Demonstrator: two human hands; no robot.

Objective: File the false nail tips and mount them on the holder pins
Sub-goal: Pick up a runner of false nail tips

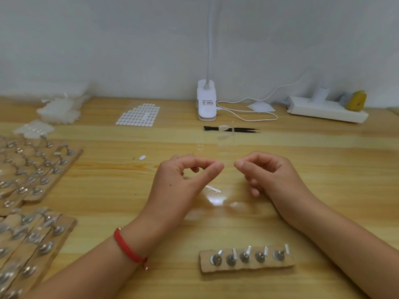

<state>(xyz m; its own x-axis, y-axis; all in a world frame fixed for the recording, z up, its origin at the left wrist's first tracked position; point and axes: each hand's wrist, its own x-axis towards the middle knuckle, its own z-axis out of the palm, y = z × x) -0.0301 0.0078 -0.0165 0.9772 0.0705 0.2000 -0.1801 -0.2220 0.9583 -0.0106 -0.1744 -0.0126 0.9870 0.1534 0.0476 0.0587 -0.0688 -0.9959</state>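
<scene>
Both hands are over the middle of the wooden table (pixel 323 169). Left hand (pixel 183 180): thumb and forefinger tips pressed together in a ring, other fingers curled. Right hand (pixel 265 175): same pinch, facing the left's across a narrow gap. What either pinches: cannot tell (anything clear is lost against the wood). Clear sprue strip (pixel 213 189) just beside the left thumb. Five-pin holder (pixel 246 267) lies low in view, between the forearms. Loose nail tip (pixel 142 157) left of the hands. Loaded holder boards (pixel 43 169) crowd the left edge. Lamp clamp (pixel 206 102), black tweezers (pixel 231 129) and power strip (pixel 328 111) line the far side. Open wood to the right.
</scene>
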